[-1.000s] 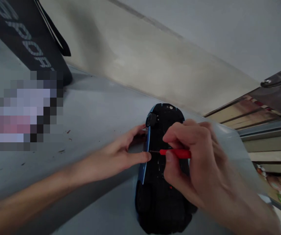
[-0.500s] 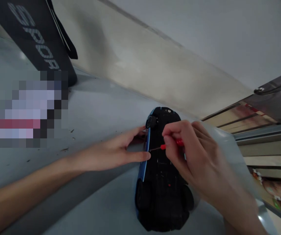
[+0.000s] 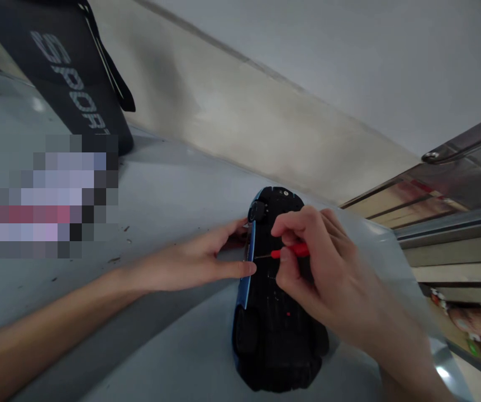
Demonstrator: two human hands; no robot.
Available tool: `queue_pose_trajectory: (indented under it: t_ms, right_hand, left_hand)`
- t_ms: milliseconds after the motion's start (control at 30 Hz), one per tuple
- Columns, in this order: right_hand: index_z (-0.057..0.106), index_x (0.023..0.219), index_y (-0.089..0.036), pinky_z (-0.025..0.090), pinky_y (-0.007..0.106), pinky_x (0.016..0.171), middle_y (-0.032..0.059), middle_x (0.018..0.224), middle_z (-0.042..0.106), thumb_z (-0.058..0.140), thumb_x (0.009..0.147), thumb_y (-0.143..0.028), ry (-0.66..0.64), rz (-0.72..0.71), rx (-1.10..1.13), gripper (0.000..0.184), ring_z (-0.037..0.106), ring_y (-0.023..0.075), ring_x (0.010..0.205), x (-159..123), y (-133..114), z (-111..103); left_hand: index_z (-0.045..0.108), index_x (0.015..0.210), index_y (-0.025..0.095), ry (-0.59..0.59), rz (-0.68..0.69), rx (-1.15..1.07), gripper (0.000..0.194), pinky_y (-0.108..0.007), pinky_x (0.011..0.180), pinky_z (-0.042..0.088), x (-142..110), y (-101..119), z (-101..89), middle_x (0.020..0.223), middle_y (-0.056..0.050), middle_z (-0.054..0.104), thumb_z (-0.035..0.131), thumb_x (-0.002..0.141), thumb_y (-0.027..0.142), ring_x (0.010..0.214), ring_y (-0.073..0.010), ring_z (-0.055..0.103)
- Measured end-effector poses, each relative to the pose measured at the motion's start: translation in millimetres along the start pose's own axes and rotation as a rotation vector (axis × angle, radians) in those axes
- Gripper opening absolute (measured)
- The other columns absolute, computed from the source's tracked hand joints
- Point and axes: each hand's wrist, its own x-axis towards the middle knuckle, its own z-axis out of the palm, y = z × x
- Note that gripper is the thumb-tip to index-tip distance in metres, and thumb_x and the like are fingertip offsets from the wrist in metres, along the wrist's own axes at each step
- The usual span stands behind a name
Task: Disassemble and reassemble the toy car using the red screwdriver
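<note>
The toy car [image 3: 276, 335] lies wheels-up on our worktop [image 3: 173, 190], underside exposed. Our left hand [image 3: 206, 259] grasps its blue edge [image 3: 244, 293], likely bracing it, while our right hand [image 3: 328, 262] pinches the red screwdriver [image 3: 298, 250], directing its thin shaft [image 3: 264, 256] toward that edge beside the left thumb [image 3: 240, 269].

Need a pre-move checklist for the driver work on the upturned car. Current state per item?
1. Toy car underside up on the table: ok.
2. Left hand steadying the car: ok on contact, thumb on the near edge; how firmly, cannot tell.
3. Right-hand grip on the red-handled screwdriver: ok, handle held between thumb and fingers.
4. Screwdriver tip seated in a screw: cannot tell, too small; it points at the car's edge.
5. Left thumb clear of the tip: not ok, I'd say; it sits right beside it.
6. Black case apart from both hands: ok.
</note>
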Motion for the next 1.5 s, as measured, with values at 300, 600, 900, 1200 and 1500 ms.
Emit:
queue_pose_trajectory:
  t_ms: [300, 600, 900, 1200, 1500]
  right_hand:
    - [0.054, 0.112, -0.019, 0.049, 0.036, 0.08, 0.0039, 0.092, 0.072, 0.048, 0.107, -0.015, 0.057, -0.011, -0.005, 0.009, 0.066, 0.0202, 0.086, 1.7, 3.1, 6.5]
    - [0.053, 0.103, -0.021, 0.047, 0.036, 0.078, 0.0024, 0.086, 0.069, 0.046, 0.106, -0.012, 0.072, -0.017, -0.046, 0.012, 0.062, 0.0192, 0.082, 0.2, 2.5, 5.6]
    - [0.052, 0.109, -0.019, 0.048, 0.035, 0.082, 0.0037, 0.092, 0.07, 0.048, 0.104, -0.011, -0.015, -0.032, -0.024, 0.01, 0.065, 0.0209, 0.09, -0.5, 3.7, -0.9]
    - [0.054, 0.11, -0.02, 0.05, 0.037, 0.085, 0.0046, 0.094, 0.073, 0.048, 0.108, -0.017, 0.017, -0.016, -0.013, 0.007, 0.066, 0.0211, 0.089, 0.1, 5.3, 4.8]
    - [0.056, 0.111, -0.019, 0.049, 0.037, 0.084, 0.0046, 0.091, 0.073, 0.046, 0.107, -0.014, 0.023, -0.031, -0.022, 0.012, 0.065, 0.0217, 0.088, -1.8, 5.4, 2.0]
  left_hand:
    - [0.05, 0.156, 0.024, -0.016, -0.029, -0.006, 0.06, -0.048, 0.127, 0.038, 0.7, 2.1, -0.5, 0.165, -0.009, 0.053, 0.071, 0.1, 0.028, 0.152, -0.029, 0.05]
    - [0.053, 0.153, 0.027, -0.012, -0.039, -0.015, 0.057, -0.049, 0.126, 0.04, 1.3, 2.4, -0.7, 0.164, -0.008, 0.055, 0.073, 0.1, 0.034, 0.149, -0.0289, 0.053]
    - [0.052, 0.154, 0.026, -0.018, -0.07, 0.01, 0.057, -0.044, 0.125, 0.041, 0.8, 6.2, -0.4, 0.161, -0.005, 0.057, 0.07, 0.1, 0.029, 0.151, -0.0301, 0.051]
    - [0.052, 0.156, 0.028, -0.028, -0.063, 0.024, 0.058, -0.042, 0.124, 0.042, 0.3, 3.9, -2.5, 0.161, -0.004, 0.057, 0.071, 0.101, 0.035, 0.153, -0.0301, 0.048]
    - [0.05, 0.155, 0.029, -0.023, -0.076, -0.003, 0.061, -0.047, 0.126, 0.04, 0.0, -1.8, -2.7, 0.166, -0.007, 0.051, 0.074, 0.1, 0.038, 0.153, -0.0287, 0.048]
